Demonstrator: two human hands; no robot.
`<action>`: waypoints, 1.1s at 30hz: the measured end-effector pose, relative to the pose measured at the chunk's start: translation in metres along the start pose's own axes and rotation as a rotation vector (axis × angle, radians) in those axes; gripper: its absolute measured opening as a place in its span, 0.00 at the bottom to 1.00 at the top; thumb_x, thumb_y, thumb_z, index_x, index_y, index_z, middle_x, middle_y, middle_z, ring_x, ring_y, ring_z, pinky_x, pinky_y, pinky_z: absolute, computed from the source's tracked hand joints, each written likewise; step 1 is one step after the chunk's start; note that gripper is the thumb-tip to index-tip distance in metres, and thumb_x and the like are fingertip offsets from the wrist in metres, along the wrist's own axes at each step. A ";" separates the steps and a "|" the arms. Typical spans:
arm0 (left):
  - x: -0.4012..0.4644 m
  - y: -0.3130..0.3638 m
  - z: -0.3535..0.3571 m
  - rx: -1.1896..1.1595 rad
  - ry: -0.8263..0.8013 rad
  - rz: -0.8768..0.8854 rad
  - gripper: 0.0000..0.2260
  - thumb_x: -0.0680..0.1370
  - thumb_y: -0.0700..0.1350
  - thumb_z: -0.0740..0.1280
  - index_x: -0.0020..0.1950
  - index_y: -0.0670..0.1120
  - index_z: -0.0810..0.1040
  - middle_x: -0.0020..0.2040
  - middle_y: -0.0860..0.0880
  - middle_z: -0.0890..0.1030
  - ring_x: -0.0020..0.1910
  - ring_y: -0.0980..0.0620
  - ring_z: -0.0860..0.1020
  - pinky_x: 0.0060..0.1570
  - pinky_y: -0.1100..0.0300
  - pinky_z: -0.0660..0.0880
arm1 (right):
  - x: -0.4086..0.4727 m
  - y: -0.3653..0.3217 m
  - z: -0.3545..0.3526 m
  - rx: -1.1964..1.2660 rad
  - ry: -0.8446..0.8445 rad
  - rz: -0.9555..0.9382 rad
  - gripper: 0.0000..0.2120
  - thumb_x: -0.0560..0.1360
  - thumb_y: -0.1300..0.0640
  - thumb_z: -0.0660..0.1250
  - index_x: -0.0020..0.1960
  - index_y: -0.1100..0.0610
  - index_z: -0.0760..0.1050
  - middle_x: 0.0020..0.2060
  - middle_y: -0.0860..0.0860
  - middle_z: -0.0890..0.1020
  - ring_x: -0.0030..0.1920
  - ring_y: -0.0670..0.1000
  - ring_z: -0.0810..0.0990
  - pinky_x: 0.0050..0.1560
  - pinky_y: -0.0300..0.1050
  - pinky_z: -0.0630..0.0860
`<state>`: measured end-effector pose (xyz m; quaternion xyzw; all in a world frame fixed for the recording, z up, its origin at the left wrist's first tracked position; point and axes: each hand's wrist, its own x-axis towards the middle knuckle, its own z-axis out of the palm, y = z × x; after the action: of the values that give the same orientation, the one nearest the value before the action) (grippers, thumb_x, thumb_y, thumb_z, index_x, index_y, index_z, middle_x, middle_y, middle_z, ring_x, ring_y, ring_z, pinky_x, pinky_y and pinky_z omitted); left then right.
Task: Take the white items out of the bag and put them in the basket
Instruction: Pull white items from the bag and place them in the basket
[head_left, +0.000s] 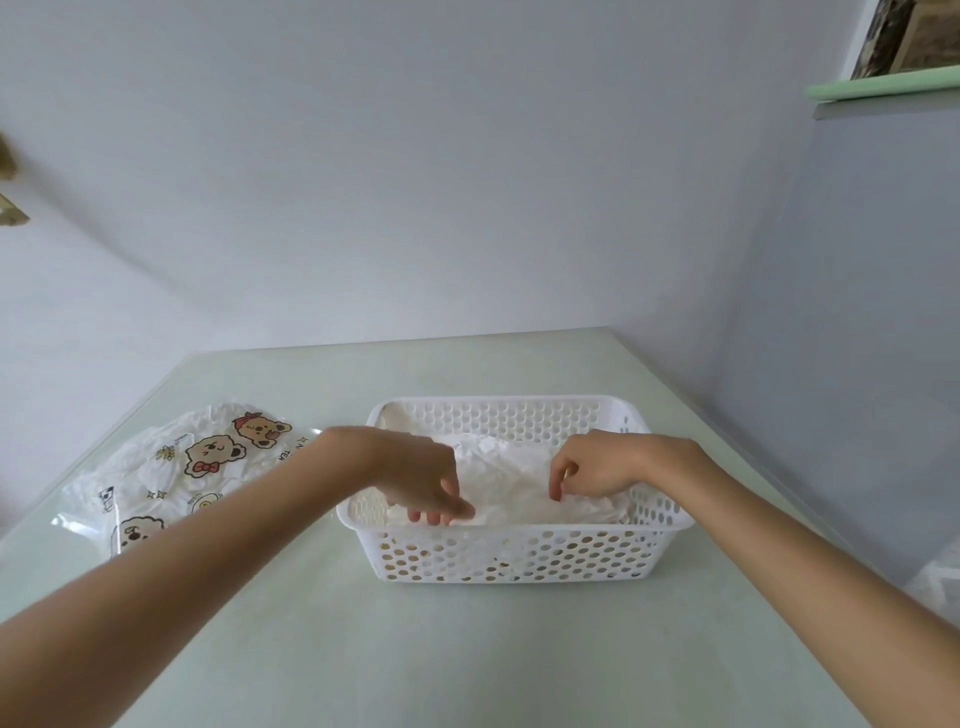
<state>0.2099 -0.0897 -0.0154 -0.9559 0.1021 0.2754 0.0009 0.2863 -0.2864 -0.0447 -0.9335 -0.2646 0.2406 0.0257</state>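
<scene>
A white perforated plastic basket (511, 556) stands on the pale green table in front of me. Crumpled white items (506, 480) fill it. My left hand (423, 480) reaches into the basket's left side, fingers pointing down and touching the white items near the front wall. My right hand (592, 470) hovers over the right side, its fingertips pinched on a fold of the white material. A clear plastic bag (176, 475) printed with cartoon bears lies flat on the table to the left, with white contents showing through.
The table (467, 654) meets a pale wall at its far edge and another wall on the right. A whitish object (940, 582) shows at the right edge, beyond the table. A green shelf (883, 85) juts out high on the right.
</scene>
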 end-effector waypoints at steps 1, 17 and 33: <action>0.002 -0.005 -0.006 -0.062 0.034 0.005 0.17 0.81 0.56 0.59 0.52 0.47 0.82 0.42 0.57 0.81 0.40 0.59 0.79 0.58 0.55 0.76 | -0.002 -0.001 -0.001 -0.021 0.035 -0.011 0.16 0.78 0.63 0.57 0.56 0.49 0.80 0.65 0.50 0.74 0.60 0.51 0.75 0.54 0.40 0.69; 0.051 0.000 0.046 0.113 -0.033 -0.223 0.34 0.82 0.60 0.54 0.78 0.52 0.35 0.78 0.48 0.37 0.77 0.40 0.42 0.74 0.44 0.43 | 0.033 0.004 0.004 -0.012 -0.112 0.058 0.48 0.66 0.48 0.78 0.74 0.35 0.50 0.71 0.51 0.58 0.69 0.59 0.66 0.64 0.59 0.71; 0.019 -0.019 0.015 0.349 0.402 -0.122 0.17 0.80 0.56 0.62 0.66 0.51 0.75 0.63 0.51 0.78 0.61 0.49 0.76 0.60 0.57 0.69 | 0.004 0.015 0.004 -0.056 0.149 0.006 0.20 0.76 0.67 0.59 0.63 0.51 0.74 0.60 0.51 0.75 0.58 0.50 0.74 0.56 0.40 0.71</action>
<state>0.2215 -0.0736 -0.0390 -0.9812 0.0884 0.0579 0.1618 0.2945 -0.2971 -0.0529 -0.9499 -0.2660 0.1631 0.0183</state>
